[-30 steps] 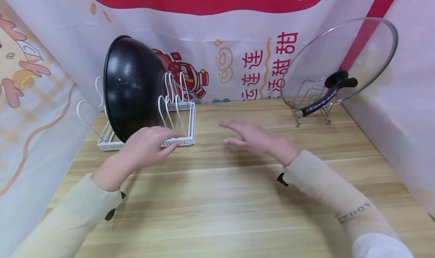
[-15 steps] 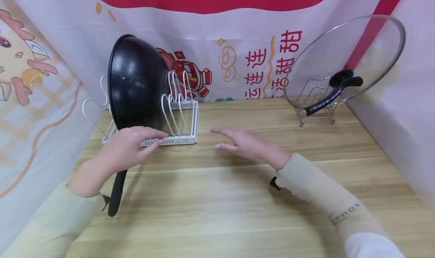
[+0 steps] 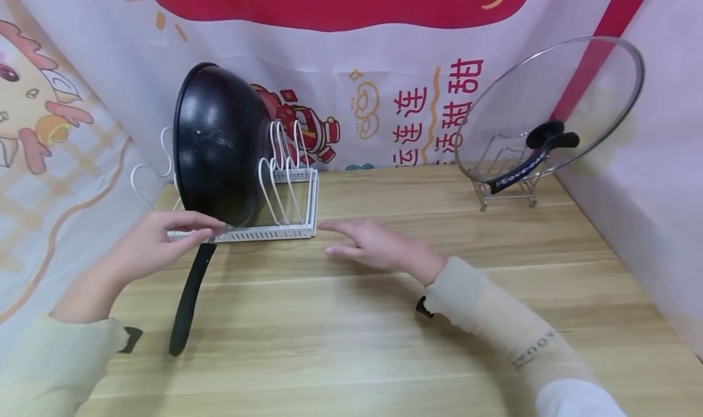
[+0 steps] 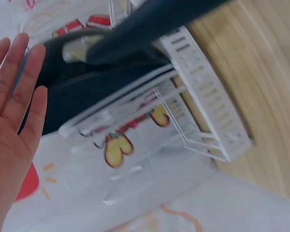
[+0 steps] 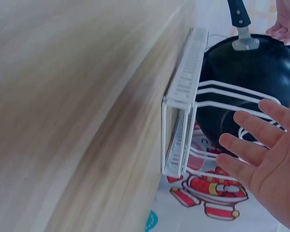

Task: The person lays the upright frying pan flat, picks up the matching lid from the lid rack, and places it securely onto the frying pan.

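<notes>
A black wok (image 3: 222,142) stands on its side in a white rack (image 3: 269,233), its rounded underside turned to the right and its black handle (image 3: 189,298) slanting toward the front. My left hand (image 3: 159,243) is at the wok's lower front, fingertips beside the base of the handle in the head view. The left wrist view shows that hand (image 4: 14,121) with straight fingers, holding nothing. My right hand (image 3: 373,243) hovers near the rack's front right corner, fingers extended. In the right wrist view its palm (image 5: 275,154) faces the rack's wire dividers (image 5: 232,92), apparently without gripping them.
At the back right, a large glass lid (image 3: 522,105) with a black handle (image 3: 519,173) leans in a small metal wire stand (image 3: 508,194). A wooden tabletop (image 3: 357,344) spreads in front. Printed cloth (image 3: 329,57) hangs behind and at both sides.
My left hand has moved left along the rack's front, uncovering the wok handle. The right hand has shifted left toward the rack's corner. Wok, rack and lid stay put.
</notes>
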`<action>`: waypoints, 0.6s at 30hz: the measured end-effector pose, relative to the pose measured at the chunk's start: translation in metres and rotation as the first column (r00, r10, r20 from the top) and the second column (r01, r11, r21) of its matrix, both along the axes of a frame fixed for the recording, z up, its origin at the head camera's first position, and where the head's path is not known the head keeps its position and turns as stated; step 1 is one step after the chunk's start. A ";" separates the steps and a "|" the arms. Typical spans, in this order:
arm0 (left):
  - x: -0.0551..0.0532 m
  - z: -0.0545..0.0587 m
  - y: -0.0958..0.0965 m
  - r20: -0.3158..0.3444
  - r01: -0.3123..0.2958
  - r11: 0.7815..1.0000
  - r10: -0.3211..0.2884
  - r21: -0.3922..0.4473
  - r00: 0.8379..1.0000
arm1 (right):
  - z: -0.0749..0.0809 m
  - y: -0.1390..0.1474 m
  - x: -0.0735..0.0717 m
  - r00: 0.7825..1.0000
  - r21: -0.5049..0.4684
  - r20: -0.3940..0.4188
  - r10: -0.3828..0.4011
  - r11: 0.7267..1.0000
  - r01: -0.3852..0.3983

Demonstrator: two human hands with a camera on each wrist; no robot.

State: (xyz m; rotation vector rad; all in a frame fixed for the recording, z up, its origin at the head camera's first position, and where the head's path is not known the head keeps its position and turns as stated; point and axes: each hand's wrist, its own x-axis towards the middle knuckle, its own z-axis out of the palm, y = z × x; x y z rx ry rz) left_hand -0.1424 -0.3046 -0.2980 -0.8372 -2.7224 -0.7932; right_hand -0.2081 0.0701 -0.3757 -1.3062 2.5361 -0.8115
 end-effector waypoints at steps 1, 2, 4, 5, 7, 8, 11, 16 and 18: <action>0.001 -0.001 -0.004 0.024 -0.011 1.000 0.011 0.003 1.000 | -0.001 -0.003 0.001 1.000 0.002 0.001 0.011 1.000 -0.011; 0.002 -0.002 -0.007 0.040 -0.026 1.000 0.026 0.002 0.999 | -0.002 -0.006 0.002 1.000 -0.001 0.006 0.022 1.000 -0.022; 0.003 -0.004 -0.013 0.068 -0.049 0.999 0.049 0.004 0.996 | -0.002 -0.012 0.004 0.999 0.002 0.013 0.036 0.999 -0.036; 0.004 -0.005 -0.016 0.078 -0.056 0.998 0.055 0.006 0.995 | -0.003 -0.015 0.004 0.999 0.000 0.016 0.042 0.999 -0.042; 0.005 -0.007 -0.020 0.093 -0.063 0.998 0.061 0.018 0.994 | -0.003 -0.021 0.006 0.998 -0.006 0.029 0.049 0.999 -0.049; 0.005 -0.007 -0.022 0.097 -0.065 0.998 0.062 0.025 0.993 | -0.003 -0.024 0.007 0.998 -0.010 0.034 0.051 0.999 -0.051; 0.005 -0.009 -0.029 0.121 -0.076 0.995 0.069 0.057 0.990 | -0.003 -0.033 0.009 0.997 -0.023 0.054 0.054 0.998 -0.053; 0.000 -0.015 -0.045 0.191 -0.127 0.980 0.097 0.153 0.977 | -0.002 -0.047 0.014 0.995 -0.029 0.084 0.058 0.998 -0.056; -0.001 -0.019 -0.051 0.220 -0.124 0.969 0.076 0.215 0.972 | -0.001 -0.053 0.016 0.993 -0.036 0.096 0.069 0.997 -0.065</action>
